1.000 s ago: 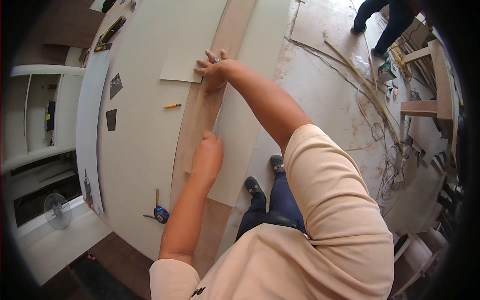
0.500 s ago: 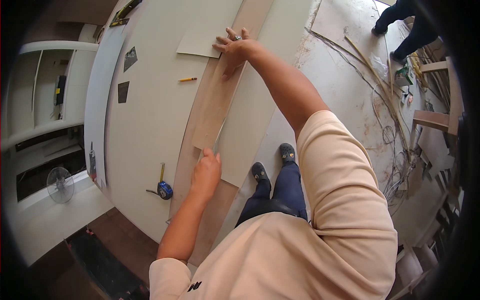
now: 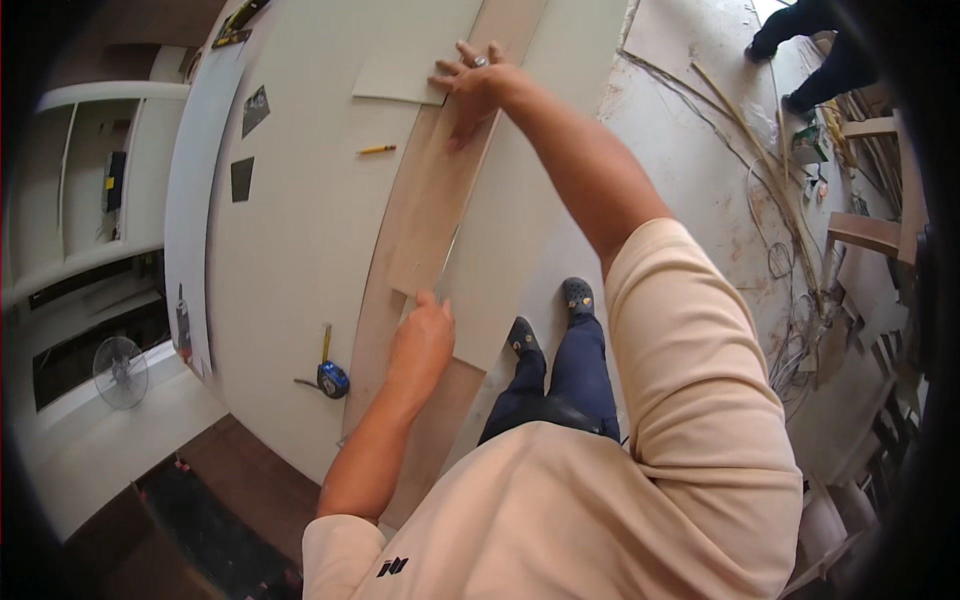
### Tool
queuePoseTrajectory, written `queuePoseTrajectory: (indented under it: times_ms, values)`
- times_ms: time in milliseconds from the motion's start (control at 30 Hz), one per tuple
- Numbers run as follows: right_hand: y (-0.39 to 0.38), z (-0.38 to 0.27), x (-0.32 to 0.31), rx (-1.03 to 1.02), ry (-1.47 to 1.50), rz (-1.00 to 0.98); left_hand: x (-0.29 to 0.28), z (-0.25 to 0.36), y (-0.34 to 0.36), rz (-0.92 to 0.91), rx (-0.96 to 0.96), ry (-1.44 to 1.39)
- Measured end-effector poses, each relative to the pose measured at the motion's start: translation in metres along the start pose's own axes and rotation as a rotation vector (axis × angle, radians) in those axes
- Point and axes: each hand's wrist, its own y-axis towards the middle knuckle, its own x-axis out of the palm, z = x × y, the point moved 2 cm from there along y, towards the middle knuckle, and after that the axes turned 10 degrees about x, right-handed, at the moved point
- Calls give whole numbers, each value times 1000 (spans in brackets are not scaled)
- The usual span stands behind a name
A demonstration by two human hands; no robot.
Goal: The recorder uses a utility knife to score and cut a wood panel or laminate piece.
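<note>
A long pinkish-brown wooden strip [image 3: 428, 215] lies over a pale sheet along the work surface. My right hand [image 3: 473, 90], wearing a ring, presses flat on its far part with fingers spread. Close to me, my left hand [image 3: 420, 340] is closed in a fist at the strip's near end. A thin grey edge [image 3: 452, 245] runs from the fist along the strip's right side; whether it is a blade or another tool is hidden by the fingers. Under the strip's right side lies a cream panel [image 3: 500, 270]. A loose cream piece [image 3: 400, 75] touches my right fingertips.
A yellow pencil [image 3: 377, 150] and a blue tape measure [image 3: 331, 379] rest on the large cream sheet [image 3: 300, 250], with two dark patches left of the pencil. A fan [image 3: 121, 372] stands at left. Cables [image 3: 790, 330] and wood strips litter the right floor, where another person's legs [image 3: 815, 50] show.
My left fist has moved slightly to the right at the strip's near end. My right hand stays spread on the strip. The whole view has shifted a little.
</note>
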Motion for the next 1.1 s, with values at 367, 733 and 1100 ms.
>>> queuePoseTrajectory:
  times_ms: [367, 733, 1100]
  values:
    - [2, -9, 6, 15, -19, 12, 30, -39, -51, 8, -53, 52]
    - [1, -3, -2, -13, -51, 30, 29, -50, -75, 17, -116, 16]
    - [11, -11, 1, -49, -69, 34, 108, -119, -175, 544, -392, -66]
